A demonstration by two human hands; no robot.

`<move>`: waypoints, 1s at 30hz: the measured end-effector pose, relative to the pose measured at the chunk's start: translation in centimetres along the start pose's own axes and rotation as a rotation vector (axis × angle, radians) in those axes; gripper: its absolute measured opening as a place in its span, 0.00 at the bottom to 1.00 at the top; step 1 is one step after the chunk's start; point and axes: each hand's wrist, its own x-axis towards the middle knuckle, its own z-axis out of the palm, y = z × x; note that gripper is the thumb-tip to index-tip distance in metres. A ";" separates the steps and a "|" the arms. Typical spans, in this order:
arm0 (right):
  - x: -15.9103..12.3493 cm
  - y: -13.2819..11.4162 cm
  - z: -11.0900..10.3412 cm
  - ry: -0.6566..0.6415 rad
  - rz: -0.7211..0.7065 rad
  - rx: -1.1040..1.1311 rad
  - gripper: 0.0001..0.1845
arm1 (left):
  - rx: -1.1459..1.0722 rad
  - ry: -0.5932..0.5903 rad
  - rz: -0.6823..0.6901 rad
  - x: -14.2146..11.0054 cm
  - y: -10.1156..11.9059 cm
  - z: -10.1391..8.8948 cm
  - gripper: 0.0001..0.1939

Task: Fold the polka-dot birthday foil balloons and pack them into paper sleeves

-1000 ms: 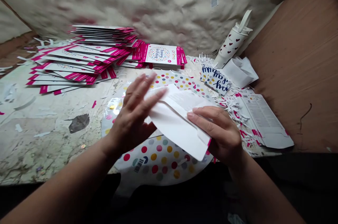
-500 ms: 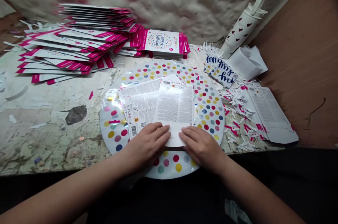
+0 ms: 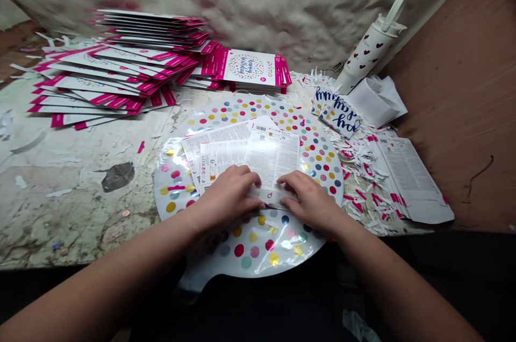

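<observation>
L hand (image 3: 228,197) and R hand (image 3: 310,202), both flat w/ fingers close together, are pressing evenly on a printed white card (image 3: 271,159) atop a dotted foil balloon (image 3: 258,264) for neat, square edges.

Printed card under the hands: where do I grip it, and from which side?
Probably pinch the far edge by the barcode, coming from the far side: the printed card lies flat, and that edge is uncovered, while the left hand and right hand cover its near edge.
</observation>
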 end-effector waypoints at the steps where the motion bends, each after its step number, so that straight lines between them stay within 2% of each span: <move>1: -0.1 -0.1 0.1 -0.032 -0.027 0.039 0.16 | 0.002 -0.001 0.064 -0.3 0.1 0.3 0.10; 3: -0.3 -0.2 0.6 -0.081 -0.109 0.052 0.11 | 0.018 -0.006 0.183 -0.9 0.4 1.1 0.05; 5: -0.6 -0.4 1.3 -0.091 -0.174 0.006 0.04 | 0.036 0.010 0.250 -1.5 0.7 1.9 0.09; 7: -0.7 -0.6 1.9 -0.085 -0.181 -0.015 0.06 | 0.035 0.029 0.247 -1.9 1.0 2.4 0.13; 10: -0.5 -0.8 2.2 -0.083 -0.082 0.014 0.05 | 0.024 0.014 0.104 -1.6 1.4 2.2 0.11; 12: -0.2 -0.9 1.9 -0.047 0.022 -0.010 0.03 | 0.111 0.033 -0.030 -0.9 1.5 1.6 0.07; 13: -0.1 -0.9 1.6 -0.016 0.061 -0.057 0.03 | 0.171 0.052 -0.084 -0.6 1.4 1.2 0.10; 16: -0.2 -1.1 0.9 0.030 0.028 -0.257 0.07 | 0.227 0.042 -0.173 0.5 0.2 -0.1 0.16; 18: -0.5 -1.3 0.8 -0.009 -0.065 -0.361 0.10 | 0.125 -0.022 -0.178 0.9 -1.1 -1.0 0.14; 19: -0.7 -1.4 0.9 -0.047 -0.106 -0.402 0.15 | 0.082 -0.027 -0.165 0.9 -1.6 -1.5 0.13; 21: -1.0 -1.6 1.5 -0.112 -0.130 -0.503 0.27 | 0.049 0.068 -0.134 0.5 -1.9 -2.1 0.13; 23: -1.1 -1.9 2.1 -0.116 -0.094 -0.604 0.33 | -0.006 0.145 -0.142 -0.4 -1.3 -2.4 0.11; 24: -1.2 -2.1 2.2 -0.096 -0.079 -0.639 0.32 | -0.101 0.091 -0.176 -0.9 -0.7 -2.4 0.10; 25: -1.2 -2.3 2.1 -0.065 -0.079 -0.662 0.29 | -0.259 -0.027 -0.231 -1.4 -0.1 -2.3 0.12; 27: -1.3 -2.7 1.7 0.005 -0.148 -0.698 0.23 | -0.733 -0.304 -0.371 -2.3 1.2 -1.7 0.18; 28: -1.4 -3.0 1.3 0.048 -0.205 -0.716 0.21 | -0.995 -0.363 -0.437 -2.5 1.7 -1.2 0.18; 29: -1.6 -3.2 1.0 0.100 -0.262 -0.732 0.20 | -1.234 -0.332 -0.498 -2.6 2.0 -0.8 0.17; 30: -1.7 -3.4 0.9 0.161 -0.315 -0.741 0.19 | -1.422 -0.233 -0.553 -2.5 2.2 -0.3 0.14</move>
